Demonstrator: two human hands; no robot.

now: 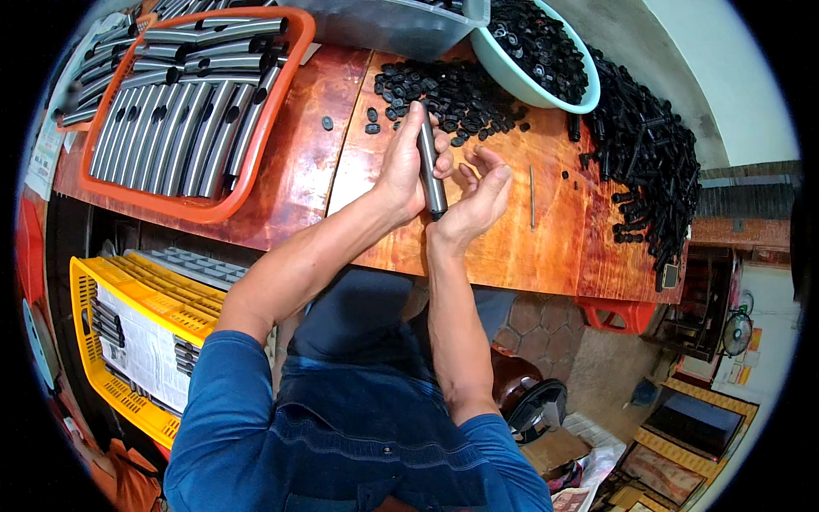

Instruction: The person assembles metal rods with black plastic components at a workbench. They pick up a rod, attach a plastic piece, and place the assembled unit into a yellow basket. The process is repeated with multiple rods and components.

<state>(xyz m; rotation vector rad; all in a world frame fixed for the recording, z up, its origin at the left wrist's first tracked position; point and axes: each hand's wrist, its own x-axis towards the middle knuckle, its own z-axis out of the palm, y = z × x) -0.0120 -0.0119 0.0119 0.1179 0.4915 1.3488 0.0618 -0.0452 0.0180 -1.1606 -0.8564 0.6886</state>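
My left hand [401, 166] is wrapped round a dark grey metal tube [428, 158], its thumb along the upper part. The tube slants over the front of the wooden table, and its lower end looks black. The heel of my right hand [472, 205] is at that lower end; whether it presses on it I cannot tell. My right hand's fingers are loosely curled and apart, with nothing in them. Just beyond both hands lies a heap of small black oval plastic pieces [444, 90]. A thin metal rod [532, 198] lies on the table right of my right hand.
At the left, an orange tray [213, 209] holds several metal tubes. A light-blue basin [595, 90] of black pieces stands at the back beside a grey bin [375, 30]. Black parts [640, 154] pile along the right edge. A yellow crate [81, 299] sits below the table's left side.
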